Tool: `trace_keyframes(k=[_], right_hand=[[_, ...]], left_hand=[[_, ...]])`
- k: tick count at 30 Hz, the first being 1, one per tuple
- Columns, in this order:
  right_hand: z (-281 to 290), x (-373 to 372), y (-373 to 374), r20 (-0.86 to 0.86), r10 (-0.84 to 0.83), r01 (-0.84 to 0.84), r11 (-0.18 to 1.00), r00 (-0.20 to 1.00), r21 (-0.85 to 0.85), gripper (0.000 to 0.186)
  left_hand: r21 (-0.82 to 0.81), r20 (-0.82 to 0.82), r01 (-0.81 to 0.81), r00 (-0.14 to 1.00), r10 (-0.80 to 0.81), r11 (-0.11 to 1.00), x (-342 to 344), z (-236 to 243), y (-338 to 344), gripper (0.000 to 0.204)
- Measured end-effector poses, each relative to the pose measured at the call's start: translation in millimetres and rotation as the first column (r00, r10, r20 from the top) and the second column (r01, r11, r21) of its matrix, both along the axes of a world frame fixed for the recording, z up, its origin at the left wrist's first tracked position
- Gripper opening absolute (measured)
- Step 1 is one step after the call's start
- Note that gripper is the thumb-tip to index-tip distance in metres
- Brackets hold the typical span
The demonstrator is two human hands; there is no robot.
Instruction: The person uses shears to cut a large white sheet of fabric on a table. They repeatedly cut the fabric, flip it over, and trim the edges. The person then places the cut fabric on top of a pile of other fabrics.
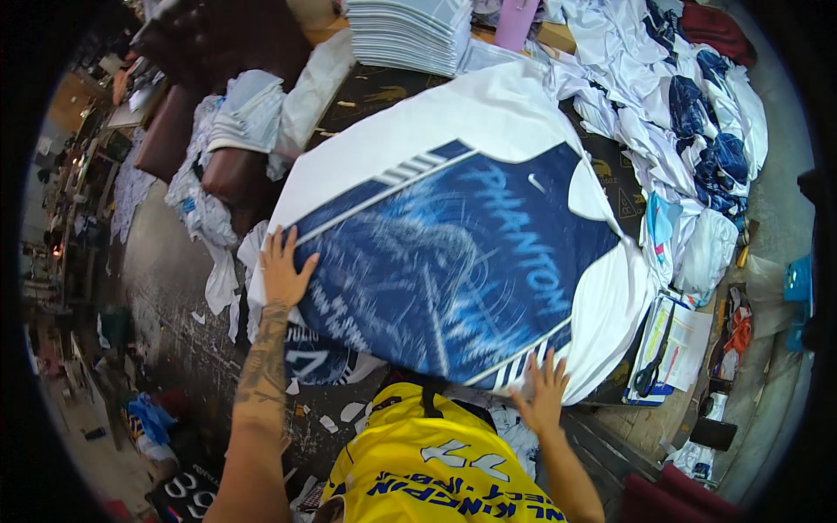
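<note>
A large white cloth with a printed navy jersey panel (410, 261) lies spread over a dark work table. Blue brush-like marks, lettering and striped bands cover the navy part. On its left edge my left hand (285, 268) rests flat, fingers spread. My right hand (542, 394) lies with fingers apart on the near right edge, by a striped band. Neither hand grips anything. Below the near left edge, part of another navy printed piece (318, 359) shows, partly covered by the panel.
A tall stack of white cut pieces (410, 35) stands at the far side. Heaped white and navy cloth (645, 105) fills the far right. Black-handled scissors (647, 376) lie on papers (684, 344) at the right. Folded white cloth (248, 113) rests on brown seating at the left.
</note>
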State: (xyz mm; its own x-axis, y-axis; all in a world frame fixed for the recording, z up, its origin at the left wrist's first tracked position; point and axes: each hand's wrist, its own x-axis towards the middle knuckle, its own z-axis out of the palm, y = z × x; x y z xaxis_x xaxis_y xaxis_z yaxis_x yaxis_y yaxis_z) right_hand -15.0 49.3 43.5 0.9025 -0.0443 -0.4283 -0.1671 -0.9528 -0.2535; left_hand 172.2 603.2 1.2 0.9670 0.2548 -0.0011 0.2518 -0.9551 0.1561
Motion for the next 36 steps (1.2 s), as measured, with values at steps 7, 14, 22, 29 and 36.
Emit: trace_keyframes(k=[7, 14, 22, 29, 36], right_hand=[[-22.0, 57.0, 79.3, 0.12, -0.218, 0.223, 0.974, 0.969, -0.029, 0.1], [-41.6, 268.6, -29.2, 0.335, -0.054, 0.111, 0.982, 0.941, -0.153, 0.095], [16.6, 275.4, -120.2, 0.586, 0.091, -0.014, 0.991, 0.805, -0.135, 0.087], [-6.1, -26.5, -231.4, 0.365, -0.631, 0.699, 0.71, 0.685, -0.084, 0.082], [-14.2, -31.4, -336.6, 0.414, -0.425, 0.505, 0.857, 0.805, -0.104, 0.042]], left_hand=[[0.123, 0.067, 0.303, 0.948, -0.313, 0.945, 154.1, -26.7, 15.5, 0.099], [0.24, 0.111, 0.225, 0.96, -0.257, 0.944, 373.1, -55.6, -75.4, 0.102], [0.073, 0.324, 0.281, 0.901, -0.29, 0.957, 371.3, -45.3, -79.6, 0.083], [-0.352, 0.203, 0.39, 0.919, -0.337, 0.851, -67.7, -1.0, -203.4, 0.034], [-0.418, 0.104, 0.725, 0.636, -0.764, 0.547, -161.7, 20.6, -353.6, 0.046]])
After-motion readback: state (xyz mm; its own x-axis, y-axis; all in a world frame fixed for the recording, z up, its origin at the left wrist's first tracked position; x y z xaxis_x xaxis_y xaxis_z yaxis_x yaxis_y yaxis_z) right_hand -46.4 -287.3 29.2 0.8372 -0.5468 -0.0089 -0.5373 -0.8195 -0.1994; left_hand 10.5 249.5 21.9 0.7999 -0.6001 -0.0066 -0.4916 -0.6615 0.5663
